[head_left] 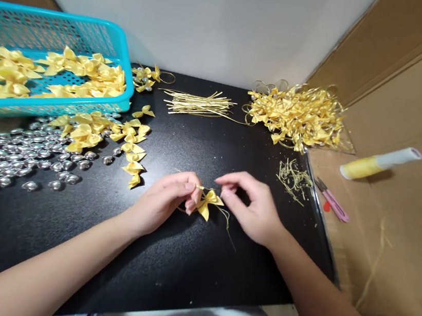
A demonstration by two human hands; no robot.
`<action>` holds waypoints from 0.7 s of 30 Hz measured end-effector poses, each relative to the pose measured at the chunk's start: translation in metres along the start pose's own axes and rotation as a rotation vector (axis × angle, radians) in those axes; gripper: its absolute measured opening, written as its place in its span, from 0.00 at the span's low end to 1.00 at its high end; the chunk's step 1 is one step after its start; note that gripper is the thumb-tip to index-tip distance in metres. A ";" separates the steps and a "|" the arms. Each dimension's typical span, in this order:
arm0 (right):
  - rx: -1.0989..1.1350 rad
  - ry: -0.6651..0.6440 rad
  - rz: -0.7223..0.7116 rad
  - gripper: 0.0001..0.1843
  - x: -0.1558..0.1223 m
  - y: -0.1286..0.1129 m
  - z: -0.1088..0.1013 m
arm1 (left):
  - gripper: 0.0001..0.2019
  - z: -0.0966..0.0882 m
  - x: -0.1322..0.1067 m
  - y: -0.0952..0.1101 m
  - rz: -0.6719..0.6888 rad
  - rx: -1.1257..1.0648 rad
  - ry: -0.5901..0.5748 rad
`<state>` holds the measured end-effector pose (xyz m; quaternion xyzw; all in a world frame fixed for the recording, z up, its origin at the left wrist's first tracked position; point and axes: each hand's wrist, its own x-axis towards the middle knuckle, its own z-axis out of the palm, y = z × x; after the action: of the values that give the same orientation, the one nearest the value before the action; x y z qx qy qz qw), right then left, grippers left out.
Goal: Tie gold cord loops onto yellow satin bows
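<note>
Between thumb and fingertips, my left hand (169, 196) pinches a gold cord just above a yellow ribbon bow (208, 204). The bow hangs beside those fingertips over the black table, with thin loose cord ends (228, 225) trailing to its right. My right hand (253, 205) is just right of the bow, its thumb and index finger slightly apart and pointing at the cord. I see nothing held in it. Its other fingers are curled and partly hidden.
A blue basket (122, 76) of yellow bows stands at left, with silver beads (36, 155) and loose bows (133, 155) before it. Gold cords (198, 103) lie at the back, finished-looking bow loops (298, 115) back right. Cord scraps (293, 179) and pink-handled scissors (333, 201) lie at right.
</note>
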<state>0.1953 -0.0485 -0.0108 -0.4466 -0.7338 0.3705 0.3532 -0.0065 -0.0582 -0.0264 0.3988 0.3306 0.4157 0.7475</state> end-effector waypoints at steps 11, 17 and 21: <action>-1.172 0.441 0.490 0.25 -0.083 0.068 -0.144 | 0.14 -0.001 0.002 -0.004 -0.131 -0.234 -0.125; -1.082 0.420 0.465 0.22 -0.083 0.079 -0.141 | 0.15 -0.001 0.003 -0.005 -0.189 -0.285 -0.151; -1.087 0.377 0.428 0.20 -0.080 0.081 -0.141 | 0.14 -0.001 0.003 -0.006 -0.204 -0.331 -0.174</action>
<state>0.3751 -0.0629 -0.0278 -0.7581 -0.6368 -0.0795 0.1161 -0.0040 -0.0570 -0.0329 0.2694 0.2305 0.3506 0.8668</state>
